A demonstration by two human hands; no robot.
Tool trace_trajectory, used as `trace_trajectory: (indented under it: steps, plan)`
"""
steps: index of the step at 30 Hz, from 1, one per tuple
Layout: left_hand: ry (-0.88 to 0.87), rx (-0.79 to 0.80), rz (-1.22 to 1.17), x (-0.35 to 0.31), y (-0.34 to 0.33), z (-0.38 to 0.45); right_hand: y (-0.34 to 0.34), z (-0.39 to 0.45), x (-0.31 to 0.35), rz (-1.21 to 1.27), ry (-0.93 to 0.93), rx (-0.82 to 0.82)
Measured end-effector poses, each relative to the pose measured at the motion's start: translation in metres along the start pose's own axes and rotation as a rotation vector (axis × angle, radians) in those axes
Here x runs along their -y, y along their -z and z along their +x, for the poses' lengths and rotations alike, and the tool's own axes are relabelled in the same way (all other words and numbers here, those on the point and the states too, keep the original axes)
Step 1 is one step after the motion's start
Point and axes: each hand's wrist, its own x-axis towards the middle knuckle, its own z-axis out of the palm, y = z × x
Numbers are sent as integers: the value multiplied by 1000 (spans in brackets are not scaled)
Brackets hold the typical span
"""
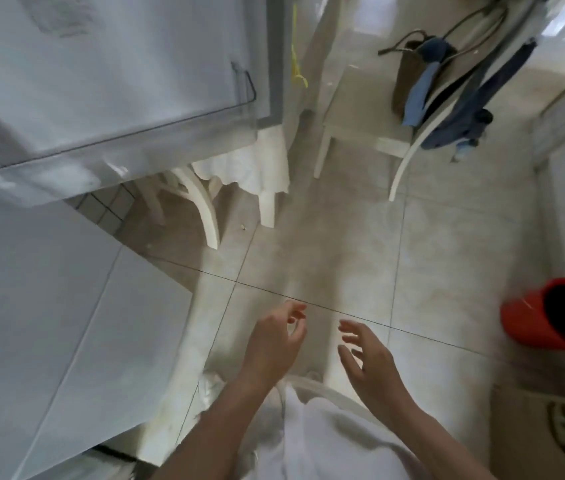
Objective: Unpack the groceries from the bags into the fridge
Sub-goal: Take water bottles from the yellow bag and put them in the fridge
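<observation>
Right now both hands hang over the tiled floor (447, 258) holding nothing: the left hand (274, 341) has a loose, empty grip with the fingers softly curled, and the right hand (367, 362) is spread, fingers relaxed and apart. The fridge door (101, 81) stands open at upper left, its clear door shelf (135, 140) jutting out above the walkway, with the white fridge body (49, 323) below it on the left. No grocery bag can be made out for certain; a pale crumpled shape (210, 384) low by the left forearm may be one, but blur keeps me from saying, and no groceries show in the fridge parts in view

Risks from here, as I judge them: the open door shelf sits close to the path of the head and shoulders, so bending towards the floor could knock it. A red bucket (558, 317) lies tipped on its side at the right, and a cardboard box (547, 434) crowds the lower right corner, so a step that way could trip. White chairs (402, 147) narrow the way ahead, and carrying a heavy bag through could snag a leg. Leaving the door open while searching lets cold out
</observation>
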Motion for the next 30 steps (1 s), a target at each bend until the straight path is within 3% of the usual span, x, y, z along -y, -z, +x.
trace_trajectory:
  steps: [5, 14, 30]
  plan:
    - [-13, 91, 54, -34, -35, 25, 60, 12, -34, 59, -85, -71]
    - [-20, 30, 79, -76, -45, 121, 125, 109, -45, 164, -108, -151]
    - [55, -111, 19, -174, -39, 367, 231, 389, 7, -64, 228, -83]
